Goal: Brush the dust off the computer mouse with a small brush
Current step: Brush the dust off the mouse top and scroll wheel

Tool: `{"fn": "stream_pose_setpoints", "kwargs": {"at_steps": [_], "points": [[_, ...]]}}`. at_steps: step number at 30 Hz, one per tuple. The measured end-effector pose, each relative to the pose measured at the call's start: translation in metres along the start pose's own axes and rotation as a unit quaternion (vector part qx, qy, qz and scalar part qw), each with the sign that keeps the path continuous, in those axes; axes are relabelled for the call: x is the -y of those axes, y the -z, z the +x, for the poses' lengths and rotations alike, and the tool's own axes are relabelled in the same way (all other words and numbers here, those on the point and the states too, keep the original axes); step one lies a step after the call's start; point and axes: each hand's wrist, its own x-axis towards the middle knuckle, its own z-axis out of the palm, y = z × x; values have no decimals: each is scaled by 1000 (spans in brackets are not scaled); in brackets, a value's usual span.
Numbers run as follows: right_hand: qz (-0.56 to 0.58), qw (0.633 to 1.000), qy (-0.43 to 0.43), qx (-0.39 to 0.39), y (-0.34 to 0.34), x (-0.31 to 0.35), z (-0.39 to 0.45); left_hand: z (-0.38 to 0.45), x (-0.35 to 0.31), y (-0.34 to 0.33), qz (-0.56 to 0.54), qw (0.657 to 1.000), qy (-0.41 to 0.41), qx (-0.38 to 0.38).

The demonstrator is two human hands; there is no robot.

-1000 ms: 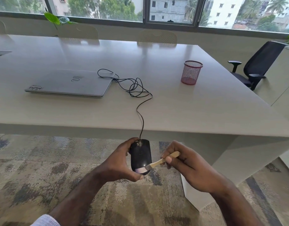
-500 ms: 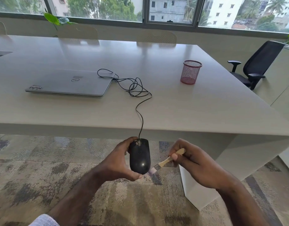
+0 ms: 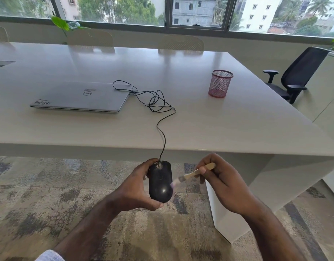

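Now, far left on the table (image 3: 237, 113): the laptop (image 3: 81, 97), lid down, with the cable (image 3: 158, 102) coiled just beside it and running over the near edge down to the mouse (image 3: 160, 182).

My left hand (image 3: 136, 189) grasps the mouse off the table, over the carpet (image 3: 39, 194): fingers curl round its far end by the wheel, thumb hooks under its near end. Top face up, a glint on the shell.

Next, the brush (image 3: 192, 174). A second ago its bristles lay across the near end of the mouse; half a second ago they had slipped off at the lower right corner. At this moment they sit higher, touching the right flank about mid-body, blurred. I judge a stroke finished and the brush moving along the side seam. The mouse itself has hardly shifted in my grip.

My right hand (image 3: 220, 183) pinches the wooden handle between thumb and fingertips, the other fingers curled in.

Meaning for the task: the back looks done; the right side is in work. The wheel, the buttons and the left side under my fingers probably remain, and I would need to regrip to reach them. I cannot make out dust.

Far right: a red mesh cup (image 3: 219, 83), well apart; a black chair (image 3: 298, 76) beyond the table corner.
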Motion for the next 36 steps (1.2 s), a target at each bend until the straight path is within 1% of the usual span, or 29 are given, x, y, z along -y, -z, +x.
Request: {"fn": "stream_pose_setpoints", "kwargs": {"at_steps": [2,5,7,9,10,12,17,20,22,24,26,28,30,34,36], "points": [[-15,1000,7,-24,0,0,2,-1,1,-1,-1,1000,3,2],[61,997,18,-39,0,2,5,-1,2,-2,-7,1000,-2,3],[119,993,22,-4,0,3,5,0,2,-4,-9,1000,-2,2],[137,989,12,53,0,3,4,1,3,-5,-11,1000,-1,3],[124,990,3,70,-1,3,3,0,3,-5,-12,1000,0,4],[82,995,-11,64,-2,2,4,0,3,-6,-14,1000,1,6],[-21,1000,8,-21,-2,3,9,-1,4,-5,-24,1000,7,15],[-67,997,16,-46,-3,3,10,-2,6,-6,-35,999,16,20],[-66,996,17,-61,-3,4,9,-2,8,-8,-37,999,12,22],[-2,998,12,-65,-3,6,9,-2,11,-10,-34,999,8,23],[73,996,10,-44,-3,8,10,-2,12,-11,-31,999,7,21],[98,995,-4,-16,-5,9,10,-1,14,-13,-28,999,6,23],[72,997,-23,-11,-6,7,10,-2,15,-16,-26,999,2,25],[-12,998,-13,-52,-6,5,12,-4,14,-20,-21,999,-12,28],[-26,997,-6,-79,-7,6,14,-5,15,-22,-17,999,-19,30]]}}
